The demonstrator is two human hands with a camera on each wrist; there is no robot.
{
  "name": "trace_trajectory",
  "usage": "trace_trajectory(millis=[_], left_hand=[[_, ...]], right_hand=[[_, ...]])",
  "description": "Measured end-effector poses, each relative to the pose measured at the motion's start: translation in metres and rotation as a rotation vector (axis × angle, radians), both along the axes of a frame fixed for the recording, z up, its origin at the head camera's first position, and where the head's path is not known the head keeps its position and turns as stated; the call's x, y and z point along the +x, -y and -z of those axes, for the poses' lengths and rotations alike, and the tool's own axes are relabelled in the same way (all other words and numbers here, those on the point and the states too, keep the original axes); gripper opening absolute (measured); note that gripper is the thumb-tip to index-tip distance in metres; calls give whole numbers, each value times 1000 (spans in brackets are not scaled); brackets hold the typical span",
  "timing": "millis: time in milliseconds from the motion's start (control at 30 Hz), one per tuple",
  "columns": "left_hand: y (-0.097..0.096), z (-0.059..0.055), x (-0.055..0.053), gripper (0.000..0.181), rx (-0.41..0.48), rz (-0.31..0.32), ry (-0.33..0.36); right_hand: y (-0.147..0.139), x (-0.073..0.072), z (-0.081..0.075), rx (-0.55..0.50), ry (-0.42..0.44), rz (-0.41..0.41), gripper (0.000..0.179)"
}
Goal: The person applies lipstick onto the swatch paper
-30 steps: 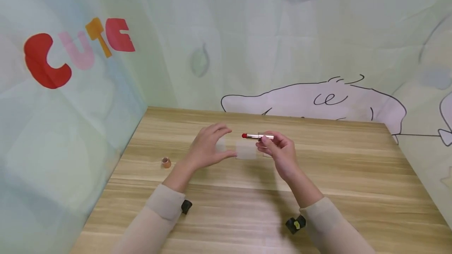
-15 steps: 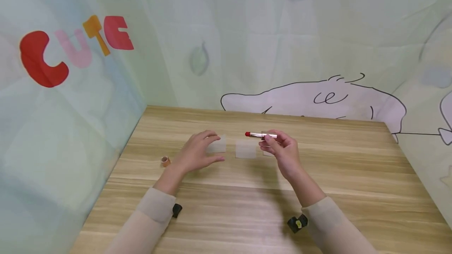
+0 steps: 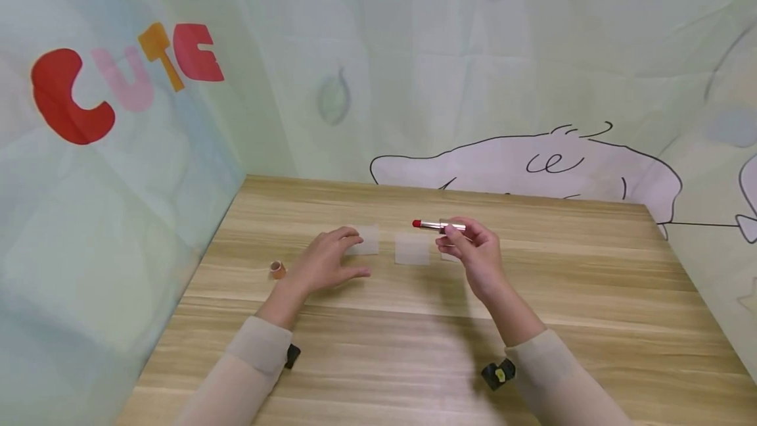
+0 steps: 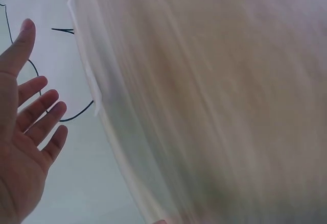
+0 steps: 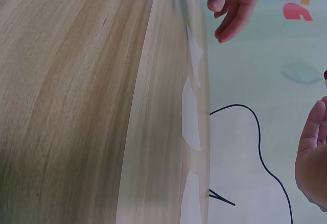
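Observation:
My right hand (image 3: 480,256) pinches a lipstick (image 3: 434,225) between thumb and fingers, above the table. Its bare red tip points left, with the silver tube held level. My left hand (image 3: 327,261) hangs with thumb and fingers spread apart, holding nothing, and overlaps the left white paper square (image 3: 368,240). In the left wrist view the left hand (image 4: 30,132) shows its palm and loosely bent fingers. A middle paper square (image 3: 412,250) lies between the hands; the right paper square (image 3: 448,253) is partly hidden behind the right hand. The right wrist view catches only the right hand's edge (image 5: 311,155).
A small copper-coloured hollow cap (image 3: 277,270) stands on the wood-grain table (image 3: 378,360), left of the left hand. Printed cloth walls (image 3: 284,104) rise at the table's left and back edges. Black camera mounts (image 3: 498,374) sit by both sleeve cuffs.
My left hand has drawn back left, away from the lipstick, uncovering part of the left paper square. The right hand has shifted slightly right, with the lipstick still in it.

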State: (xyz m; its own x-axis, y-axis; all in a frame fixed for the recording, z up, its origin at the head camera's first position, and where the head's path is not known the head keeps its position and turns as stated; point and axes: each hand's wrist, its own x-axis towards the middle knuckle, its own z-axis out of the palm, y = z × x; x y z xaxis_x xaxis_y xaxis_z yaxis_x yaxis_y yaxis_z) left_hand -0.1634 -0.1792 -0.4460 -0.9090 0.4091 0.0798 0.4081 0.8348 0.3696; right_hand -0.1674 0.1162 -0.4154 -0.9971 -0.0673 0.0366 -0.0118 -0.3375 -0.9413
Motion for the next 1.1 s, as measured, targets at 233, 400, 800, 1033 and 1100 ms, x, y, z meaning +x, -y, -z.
trace_trajectory(millis=[233, 400, 800, 1033, 1100], left_hand=[[7, 10, -1, 70, -23, 14, -16], [10, 14, -2, 72, -26, 20, 19], [10, 16, -1, 70, -84, 78, 24], [10, 17, -1, 70, -124, 83, 42], [10, 17, -1, 69, -137, 85, 52]], right_hand=[[1, -1, 2, 7, 0, -1, 14], [2, -1, 2, -9, -5, 9, 19], [3, -3, 3, 14, 11, 4, 20], [5, -6, 5, 22, 37, -6, 16], [6, -7, 6, 35, 46, -15, 13]])
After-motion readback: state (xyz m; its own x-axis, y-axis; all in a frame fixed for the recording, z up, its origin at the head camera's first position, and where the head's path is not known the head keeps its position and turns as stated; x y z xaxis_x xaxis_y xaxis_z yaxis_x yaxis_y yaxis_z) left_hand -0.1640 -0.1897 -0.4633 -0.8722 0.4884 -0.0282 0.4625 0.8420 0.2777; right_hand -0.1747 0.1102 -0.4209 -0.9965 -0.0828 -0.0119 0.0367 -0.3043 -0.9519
